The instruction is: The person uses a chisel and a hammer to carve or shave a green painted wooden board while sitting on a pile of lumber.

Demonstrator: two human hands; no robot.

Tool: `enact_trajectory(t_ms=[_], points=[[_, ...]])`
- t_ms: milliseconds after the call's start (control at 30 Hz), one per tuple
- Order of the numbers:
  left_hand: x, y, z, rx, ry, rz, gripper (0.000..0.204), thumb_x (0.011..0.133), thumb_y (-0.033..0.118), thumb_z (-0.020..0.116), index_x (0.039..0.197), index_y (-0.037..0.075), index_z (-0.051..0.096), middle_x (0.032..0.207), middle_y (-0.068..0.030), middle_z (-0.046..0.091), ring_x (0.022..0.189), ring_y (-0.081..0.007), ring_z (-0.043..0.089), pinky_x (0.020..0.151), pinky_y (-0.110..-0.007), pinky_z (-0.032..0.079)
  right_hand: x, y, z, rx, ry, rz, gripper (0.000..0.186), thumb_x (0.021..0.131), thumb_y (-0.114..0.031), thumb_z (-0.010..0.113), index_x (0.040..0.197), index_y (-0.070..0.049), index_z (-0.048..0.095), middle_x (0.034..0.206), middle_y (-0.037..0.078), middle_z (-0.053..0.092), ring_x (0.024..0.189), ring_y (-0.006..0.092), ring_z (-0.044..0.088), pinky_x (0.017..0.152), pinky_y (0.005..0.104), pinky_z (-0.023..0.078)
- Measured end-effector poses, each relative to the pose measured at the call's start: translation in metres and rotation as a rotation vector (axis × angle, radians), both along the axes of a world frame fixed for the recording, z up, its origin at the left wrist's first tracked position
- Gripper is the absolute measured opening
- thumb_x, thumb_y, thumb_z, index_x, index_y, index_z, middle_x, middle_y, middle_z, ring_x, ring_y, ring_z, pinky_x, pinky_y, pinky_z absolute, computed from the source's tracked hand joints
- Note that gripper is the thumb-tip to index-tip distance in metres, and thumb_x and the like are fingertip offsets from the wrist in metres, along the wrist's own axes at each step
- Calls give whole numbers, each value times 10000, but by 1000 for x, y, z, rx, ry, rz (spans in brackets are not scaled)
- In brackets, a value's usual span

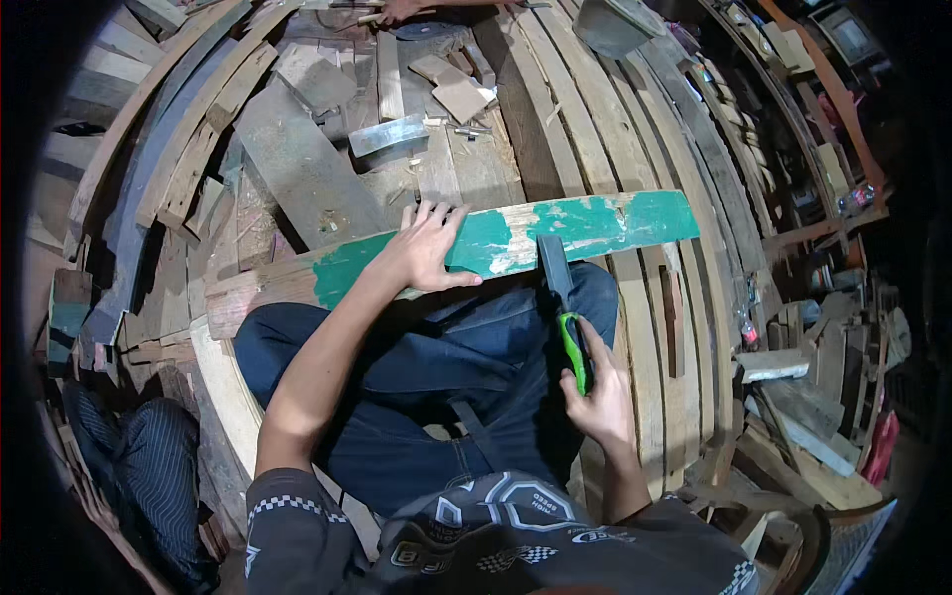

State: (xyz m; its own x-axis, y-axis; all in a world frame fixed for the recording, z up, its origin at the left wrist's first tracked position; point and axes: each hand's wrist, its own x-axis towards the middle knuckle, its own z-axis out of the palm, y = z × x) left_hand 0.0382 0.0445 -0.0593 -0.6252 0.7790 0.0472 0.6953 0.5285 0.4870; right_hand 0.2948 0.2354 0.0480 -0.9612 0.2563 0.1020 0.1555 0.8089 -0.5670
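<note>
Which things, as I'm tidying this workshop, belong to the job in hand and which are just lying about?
In use:
green-handled tool, in the right hand
green-painted board, under the left hand

Apparently lying about:
silvery block
wood offcuts
narrow brown strip on the planks

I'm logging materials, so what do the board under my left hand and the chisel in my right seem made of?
Board: wood with worn green paint; bare grain shows at its left end. Chisel blade: likely steel, going by its flat grey look. Handle: probably plastic, from its bright green and black colouring.
</note>
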Motion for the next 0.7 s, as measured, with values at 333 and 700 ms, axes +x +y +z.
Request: enact_trajectory(t_ms=[333, 700], points=[[16, 16, 10, 39, 73, 0, 1210, 644, 600, 808, 1552, 51, 225, 1391, -247, 435, 1262, -446, 396, 1098, -560, 292, -6, -15, -23, 0, 20, -7, 673, 816, -8, 626, 1463, 13, 439, 773, 236, 563, 615, 381, 579, 580, 463, 481], [25, 23, 8, 106, 232, -71, 952, 771, 463, 757, 1569, 245, 285, 1479, -215, 354, 1277, -442, 368, 1061, -578, 307, -11, -27, -19, 3, -10, -17, 662, 821, -43, 618, 1454, 27, 437, 759, 244, 586, 617, 407, 606, 581, 475, 507]])
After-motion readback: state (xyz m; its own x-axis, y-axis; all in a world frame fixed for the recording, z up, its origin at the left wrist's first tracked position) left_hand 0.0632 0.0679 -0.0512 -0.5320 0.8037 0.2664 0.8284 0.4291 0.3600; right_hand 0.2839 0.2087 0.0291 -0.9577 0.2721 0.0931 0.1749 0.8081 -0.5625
